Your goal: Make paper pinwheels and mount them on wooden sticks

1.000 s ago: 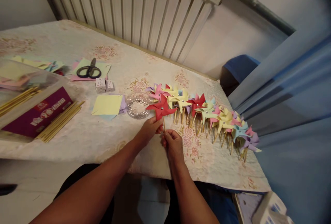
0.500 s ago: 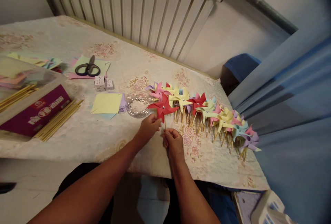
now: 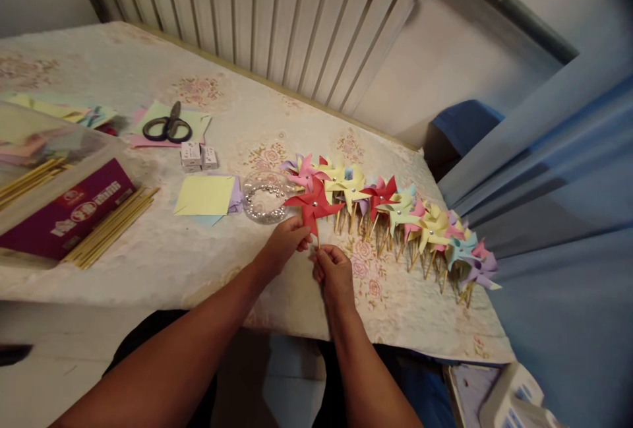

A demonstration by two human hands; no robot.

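A red paper pinwheel (image 3: 314,204) with a silver pin at its centre stands upright between my hands above the table. My right hand (image 3: 336,271) is closed round its thin wooden stick, below the blades. My left hand (image 3: 289,240) has its fingers curled in at the lowest red blade, pinching the pinwheel there; the exact contact is partly hidden. Just behind my left hand lies a clear round dish (image 3: 268,198) holding small silver pins or beads. Finished pinwheels in several colours, such as a yellow pinwheel (image 3: 432,230), form a long row to the right.
On the left are a clear plastic box (image 3: 106,148), a bundle of wooden sticks (image 3: 111,230), yellow paper squares (image 3: 205,195), small white boxes (image 3: 191,154) and dark-handled scissors (image 3: 171,126) on paper. A radiator (image 3: 257,19) runs behind the floral-covered table (image 3: 291,303); a blue curtain (image 3: 558,237) hangs right.
Both hands keep the same hold on the red pinwheel. The view has shifted very slightly, and the pinwheel sits a touch further right in it.
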